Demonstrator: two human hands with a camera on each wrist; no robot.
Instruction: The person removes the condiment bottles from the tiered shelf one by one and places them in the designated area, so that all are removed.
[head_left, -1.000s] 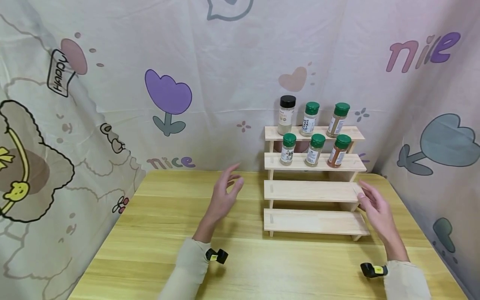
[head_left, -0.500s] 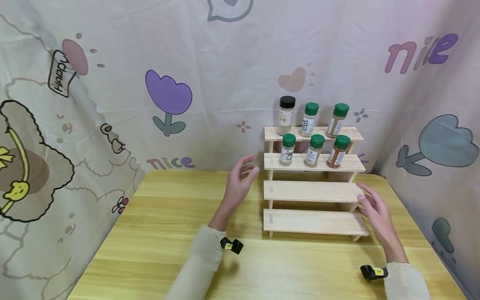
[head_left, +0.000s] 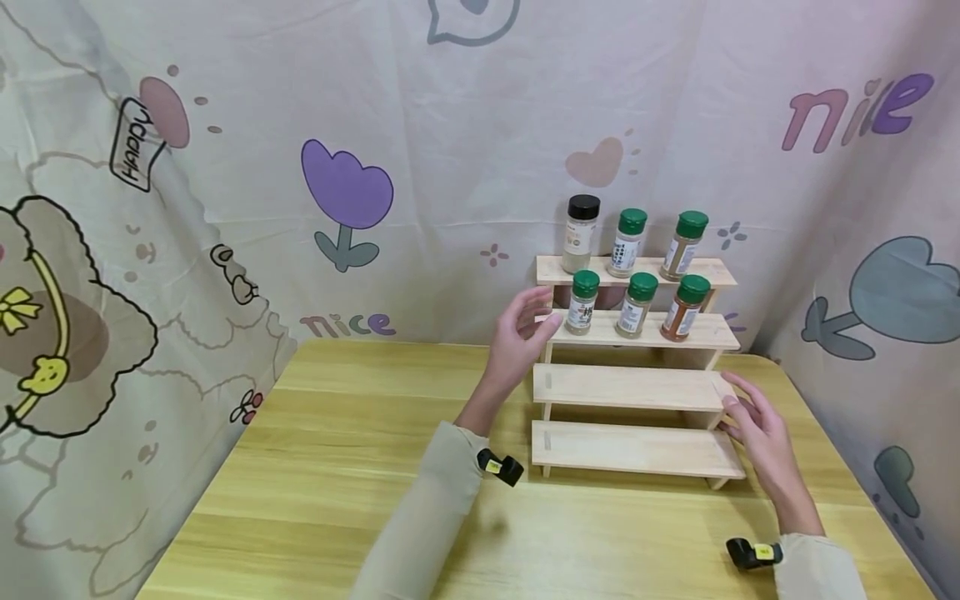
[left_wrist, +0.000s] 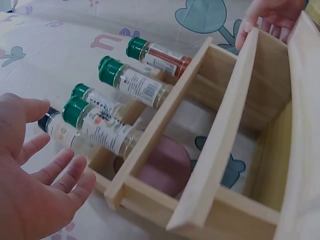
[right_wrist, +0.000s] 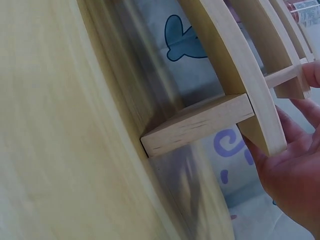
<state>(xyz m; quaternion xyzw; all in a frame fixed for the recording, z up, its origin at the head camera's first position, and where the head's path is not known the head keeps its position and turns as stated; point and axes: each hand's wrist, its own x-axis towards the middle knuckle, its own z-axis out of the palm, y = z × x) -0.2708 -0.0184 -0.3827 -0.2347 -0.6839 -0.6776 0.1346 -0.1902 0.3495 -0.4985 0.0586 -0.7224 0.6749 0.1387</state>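
A tiered wooden shelf rack (head_left: 626, 387) stands on the table, with spice jars on its upper two shelves. My left hand (head_left: 517, 337) hovers at the left end of the second shelf from the top, fingers loosely spread and holding nothing. Closest to it is a green-capped spice jar (head_left: 582, 312), apart from the fingertips in the left wrist view. At the rack's right end my right hand (head_left: 763, 437) holds the end of a lower shelf; in the right wrist view its fingers (right_wrist: 290, 132) go behind the shelf end and the thumb lies toward another shelf.
A black-capped jar (head_left: 579, 237) and two green-capped ones stand on the top shelf. Beside the nearest jar are another green-capped jar (head_left: 633, 308) and one with red-brown contents (head_left: 682, 312). A printed cloth (head_left: 465, 167) hangs behind the wooden table (head_left: 360, 442).
My left hand has moved right and up across the table to the rack's second shelf. The right hand stays at the rack's right end. The jars have not moved on the shelves.
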